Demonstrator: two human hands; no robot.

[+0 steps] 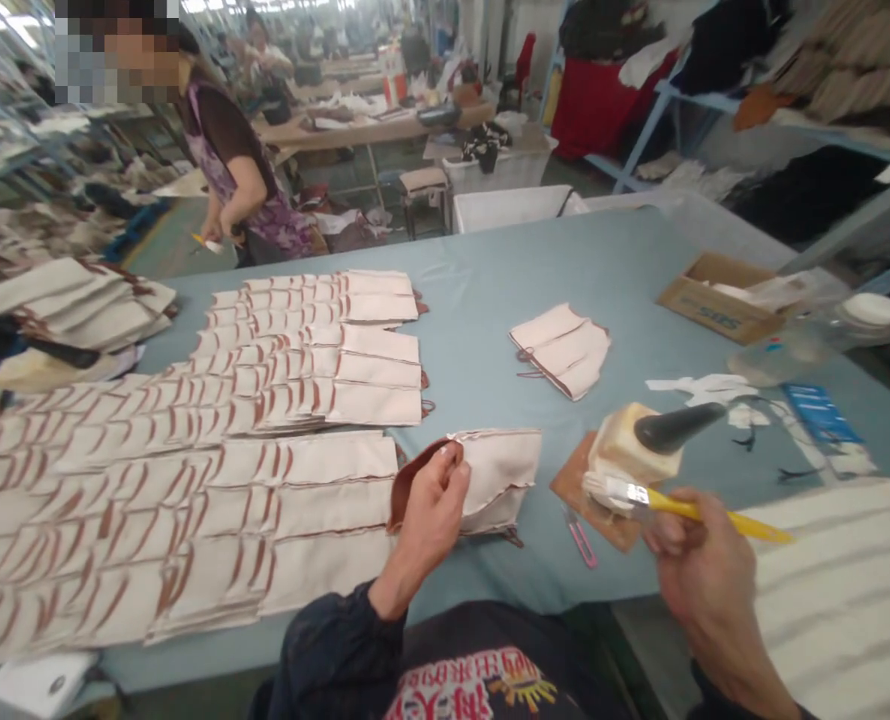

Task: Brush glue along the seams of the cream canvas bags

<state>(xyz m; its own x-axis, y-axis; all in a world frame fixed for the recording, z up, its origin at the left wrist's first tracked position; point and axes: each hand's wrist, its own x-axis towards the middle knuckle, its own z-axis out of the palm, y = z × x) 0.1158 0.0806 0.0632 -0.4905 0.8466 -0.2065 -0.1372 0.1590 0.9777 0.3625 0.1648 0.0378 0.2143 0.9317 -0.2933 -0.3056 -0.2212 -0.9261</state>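
Note:
My left hand [434,510] pinches the upper edge of a cream fabric piece [501,470] with brown lining, above the table. In my right hand [707,570] is a brush [681,505] with a yellow handle, its pale bristles pointing left. Those bristles are at the near side of a cream block-shaped container [625,445] with a dark cone-shaped part, which stands on a brown board [576,470]. Pink-handled snips [581,540] lie beside the board. Another cream piece [563,350] lies farther back.
Rows of overlapping cream pieces [325,490] cover the table's left side. A cardboard box [719,297], a clear jar [771,350] and white strips [704,388] are at the right. A stack of cream fabric [842,590] sits near right. A person [239,170] stands beyond the table.

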